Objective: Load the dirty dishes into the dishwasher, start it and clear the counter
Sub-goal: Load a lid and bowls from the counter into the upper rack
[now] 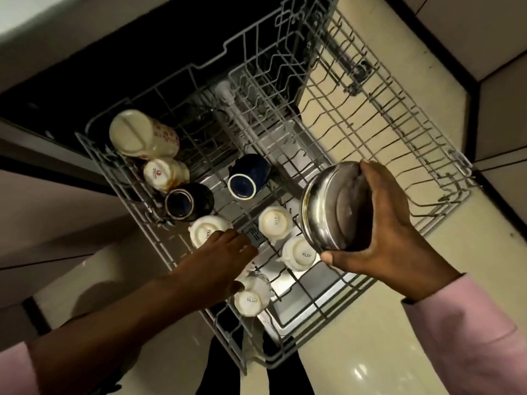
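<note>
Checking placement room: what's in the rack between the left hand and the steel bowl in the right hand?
Head view: two upturned white cups, one above the other, stand between the left hand and the steel bowl.

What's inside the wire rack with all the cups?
The rack holds upside-down white cups, a dark blue mug, a black mug and a tall flowery cup. The left hand covers part of one cup; the steel bowl hides the rack beneath it.

A glossy cream floor (370, 352) fills the lower right, catching pale glints of light. Left of the floor stand beige cabinets (57, 223) with dark seams; right of it, more beige doors (499, 115) meet at a corner
</note>
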A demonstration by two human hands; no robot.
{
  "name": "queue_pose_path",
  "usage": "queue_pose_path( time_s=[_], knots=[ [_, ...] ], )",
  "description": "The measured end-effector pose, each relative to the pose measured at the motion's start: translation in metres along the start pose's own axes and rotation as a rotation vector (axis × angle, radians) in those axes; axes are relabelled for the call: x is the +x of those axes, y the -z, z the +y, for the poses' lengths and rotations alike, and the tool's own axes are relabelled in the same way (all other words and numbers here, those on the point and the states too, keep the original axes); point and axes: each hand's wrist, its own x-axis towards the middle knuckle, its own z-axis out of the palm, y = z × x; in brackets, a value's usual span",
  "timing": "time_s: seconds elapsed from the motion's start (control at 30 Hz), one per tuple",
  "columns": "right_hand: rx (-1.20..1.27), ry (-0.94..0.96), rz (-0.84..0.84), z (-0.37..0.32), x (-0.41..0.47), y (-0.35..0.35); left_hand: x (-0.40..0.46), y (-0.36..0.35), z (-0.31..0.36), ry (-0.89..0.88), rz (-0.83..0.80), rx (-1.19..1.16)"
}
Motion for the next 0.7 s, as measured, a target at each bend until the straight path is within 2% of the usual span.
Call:
queue_pose_path(
  time_s=[0.1, 0.3, 0.47, 0.6, 0.7],
  knots=[
    [-0.244, 0.005, -0.019, 0.014, 0.002, -0.002, 0.007, 0.0, -0.002, 0.048, 0.1, -0.02],
    [-0.648, 0.09, -0.259, 0.053, 0.03, -0.026, 0.018, -0.009, -0.002, 0.067, 0.167, -0.046],
    [-0.847, 0.237, -0.364, 0.066, 0.057, -0.037, 0.019, -0.012, 0.008, 0.028, 0.207, -0.04],
    [-0.93, 0.228, -0.358, 0.064, 0.054, -0.044, 0.021, -0.018, 0.016, 0.014, 0.235, -0.05],
    [-0.902, 0.185, -0.357, 0.069, 0.048, -0.046, 0.024, -0.021, 0.021, 0.0, 0.243, -0.028]
  ],
)
